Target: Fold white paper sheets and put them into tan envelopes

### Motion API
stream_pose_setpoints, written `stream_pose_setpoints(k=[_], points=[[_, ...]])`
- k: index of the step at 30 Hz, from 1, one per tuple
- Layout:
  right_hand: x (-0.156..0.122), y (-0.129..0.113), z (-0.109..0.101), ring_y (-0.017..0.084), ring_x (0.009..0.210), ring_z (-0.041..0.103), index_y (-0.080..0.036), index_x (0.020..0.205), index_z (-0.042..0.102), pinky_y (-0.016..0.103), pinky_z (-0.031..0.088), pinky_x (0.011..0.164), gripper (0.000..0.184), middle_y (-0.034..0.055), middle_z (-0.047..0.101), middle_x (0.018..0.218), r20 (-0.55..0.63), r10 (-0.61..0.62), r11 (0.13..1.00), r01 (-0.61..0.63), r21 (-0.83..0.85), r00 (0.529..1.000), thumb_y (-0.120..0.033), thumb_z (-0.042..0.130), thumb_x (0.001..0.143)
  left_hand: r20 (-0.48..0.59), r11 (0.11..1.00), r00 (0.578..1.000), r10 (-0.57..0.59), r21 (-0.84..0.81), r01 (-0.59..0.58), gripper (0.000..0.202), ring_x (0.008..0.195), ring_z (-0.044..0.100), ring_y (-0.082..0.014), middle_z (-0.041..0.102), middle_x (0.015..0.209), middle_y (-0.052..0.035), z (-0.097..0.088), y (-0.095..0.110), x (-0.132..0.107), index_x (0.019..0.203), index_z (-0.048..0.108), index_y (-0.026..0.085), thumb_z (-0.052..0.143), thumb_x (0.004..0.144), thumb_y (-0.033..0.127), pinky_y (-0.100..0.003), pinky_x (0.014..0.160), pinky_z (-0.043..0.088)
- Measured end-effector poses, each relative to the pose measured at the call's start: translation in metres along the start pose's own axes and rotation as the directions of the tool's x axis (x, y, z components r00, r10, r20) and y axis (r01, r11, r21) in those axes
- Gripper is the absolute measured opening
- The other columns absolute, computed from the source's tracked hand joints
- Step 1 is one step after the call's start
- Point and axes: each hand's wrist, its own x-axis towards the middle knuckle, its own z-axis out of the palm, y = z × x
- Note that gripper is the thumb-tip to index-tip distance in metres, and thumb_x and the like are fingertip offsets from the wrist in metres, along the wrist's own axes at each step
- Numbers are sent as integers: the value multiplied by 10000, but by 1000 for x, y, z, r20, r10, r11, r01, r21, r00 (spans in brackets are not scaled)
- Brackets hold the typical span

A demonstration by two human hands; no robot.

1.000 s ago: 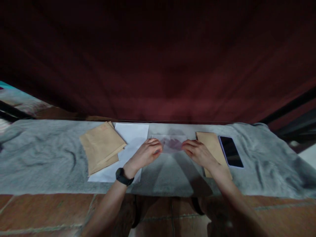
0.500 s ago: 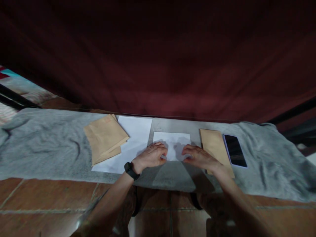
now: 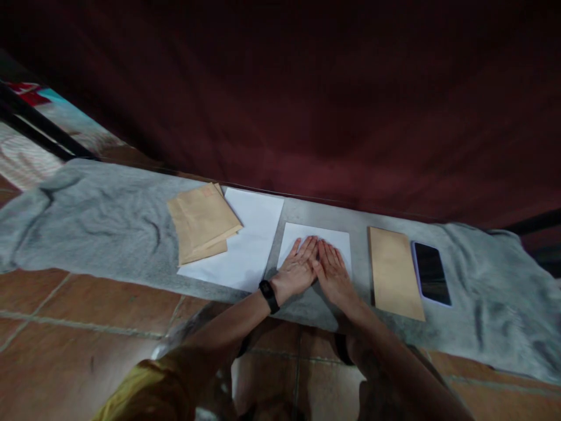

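Note:
A folded white sheet (image 3: 337, 241) lies on the grey cloth (image 3: 100, 216) in front of me. My left hand (image 3: 298, 268), with a black watch on its wrist, lies flat on the sheet with fingers stretched out. My right hand (image 3: 332, 270) lies flat beside it, fingertips touching the left hand's. Neither hand holds anything.
A larger white sheet (image 3: 249, 245) lies left of the folded one, with two brown envelopes (image 3: 202, 221) stacked on its far left corner. Right of my hands lie a single brown envelope (image 3: 394, 272) and a dark phone (image 3: 432, 273). A dark red curtain (image 3: 307, 105) hangs behind. Tiled floor lies below.
My hands moved from the sheet's two near edges to its middle and spread flat, side by side. The sheet, lifted a second ago, now lies flat on the cloth. The view swung left.

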Motion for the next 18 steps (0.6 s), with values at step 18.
stream_pose_setpoints(k=[18], points=[[-6,13,4,273,1571,198,-82,1627,197,513,228,1264,633,174,230,1684,-93,-50,976,29,-218,994,-421,209,1093,-63,999,997,-36,-15,35,575,1573,193,-227,299,1666,-151,6,-7,-3,1577,314,72,279,1051,302,-469,1300,146]])
